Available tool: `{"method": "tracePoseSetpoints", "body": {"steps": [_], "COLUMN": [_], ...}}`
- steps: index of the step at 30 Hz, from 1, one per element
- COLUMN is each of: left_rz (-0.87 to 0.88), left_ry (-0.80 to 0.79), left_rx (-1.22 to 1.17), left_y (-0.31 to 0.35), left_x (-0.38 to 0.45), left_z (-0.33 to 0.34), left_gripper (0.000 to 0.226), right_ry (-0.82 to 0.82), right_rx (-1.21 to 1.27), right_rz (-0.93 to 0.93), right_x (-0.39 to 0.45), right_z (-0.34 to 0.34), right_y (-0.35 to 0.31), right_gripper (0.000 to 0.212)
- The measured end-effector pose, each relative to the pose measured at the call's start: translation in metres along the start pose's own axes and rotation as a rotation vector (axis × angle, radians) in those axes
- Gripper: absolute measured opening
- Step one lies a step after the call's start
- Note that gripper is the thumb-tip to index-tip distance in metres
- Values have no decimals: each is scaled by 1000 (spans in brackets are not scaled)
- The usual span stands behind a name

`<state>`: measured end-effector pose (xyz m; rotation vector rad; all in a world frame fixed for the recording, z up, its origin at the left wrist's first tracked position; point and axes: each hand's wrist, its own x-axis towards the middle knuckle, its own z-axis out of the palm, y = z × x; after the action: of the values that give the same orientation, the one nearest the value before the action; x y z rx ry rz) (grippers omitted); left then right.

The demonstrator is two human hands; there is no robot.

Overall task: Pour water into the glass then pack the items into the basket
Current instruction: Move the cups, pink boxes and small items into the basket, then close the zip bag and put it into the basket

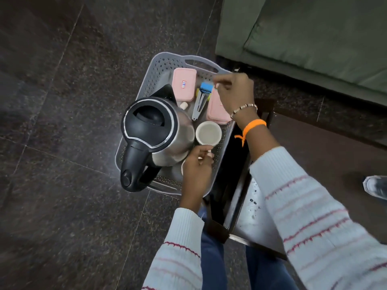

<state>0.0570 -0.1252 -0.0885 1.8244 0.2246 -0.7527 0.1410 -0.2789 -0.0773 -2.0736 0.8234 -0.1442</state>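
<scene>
Basket [161, 65]: grey, perforated, with a slot handle at the far end; it sits on the dark speckled floor [62, 101], just left of a dark table frame [236, 206].
Kettle [155, 130]: steel body, black lid and handle; it stands in the near left part of the basket, handle toward you.
Cup [208, 132]: pale, upright, just right of the kettle inside the basket.
Boxes: one pink box [184, 84] at the far end, a second pink box [217, 111] on the right, partly under your right hand.
Clip [200, 105]: grey metal with a blue end, lying between the two boxes.
Left hand [196, 164]: your fingers curl around the cup's near side at its handle.
Right hand [234, 91]: above the far right of the basket, fingers pinched together; I cannot tell whether they hold anything.
Sofa [314, 38]: green, far right.
</scene>
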Motion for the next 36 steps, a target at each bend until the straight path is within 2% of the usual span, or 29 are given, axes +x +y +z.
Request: {"method": "tracePoseSetpoints", "body": {"steps": [7,14,28,36], "left_rz": [55,51,42,31], "left_ry": [5,-119,-564,-760], "left_rx": [-16,120,520,827], "left_y": [8,-5,-75,-117], "left_x": [-22,-71,-167,-198], "left_z": [37,106,291,379], "left_gripper": [23,23,25,21], "right_ry": [47,91,418,628], "right_rx": [305,367,545,628], "right_rz": [228,407,828,1127], "right_x": [-87,-168,-296,-364], "right_z": [-52,-110,-244,-274], "right_y": [56,130,318,415], "right_gripper": [20,21,25,19]}}
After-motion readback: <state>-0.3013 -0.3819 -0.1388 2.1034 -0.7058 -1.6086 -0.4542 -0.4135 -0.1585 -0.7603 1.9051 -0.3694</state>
